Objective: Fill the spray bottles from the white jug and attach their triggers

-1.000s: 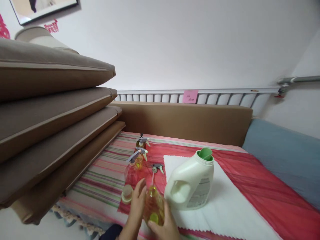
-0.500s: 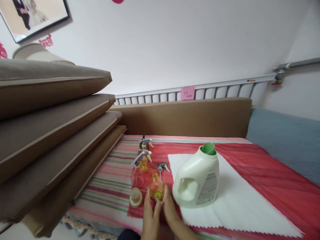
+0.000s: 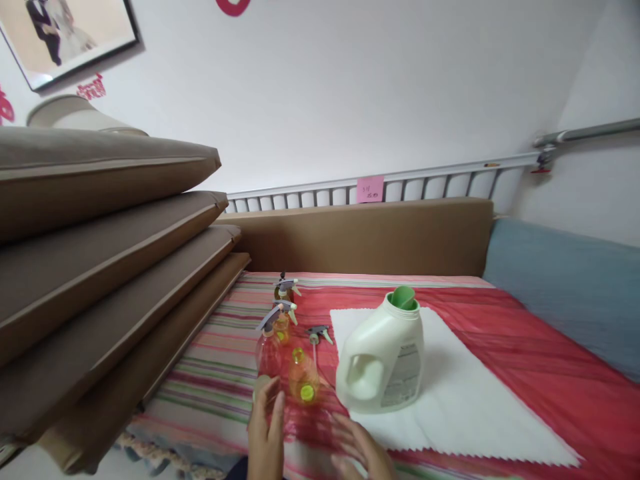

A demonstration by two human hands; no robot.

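Both hands have just come off the yellow spray bottle [image 3: 303, 377], which half a second ago I had between them. Right hand [image 3: 363, 445]: fingers spread and released, nothing in them, slightly blurred, near the foot of the white jug [image 3: 383, 370]. Left hand [image 3: 266, 420]: fingers loosely curled, partly covering a pale cap [image 3: 261, 382]; I cannot tell whether they touch it.

Yellow bottle now looks upright on the red cloth [image 3: 500, 357], between pink bottle [image 3: 269, 357] and jug, its neck uncovered. My reading: it supports itself, so both hands are freed from steadying it. The loose trigger sprayer [image 3: 320, 330] lies just beyond it, tube pointing back toward me.

Further out: two more spray bottles behind the pink one; the jug, green spout [image 3: 403, 297] showing, rests on a white cloth [image 3: 470, 407]; striped cover [image 3: 205, 377] beneath everything.
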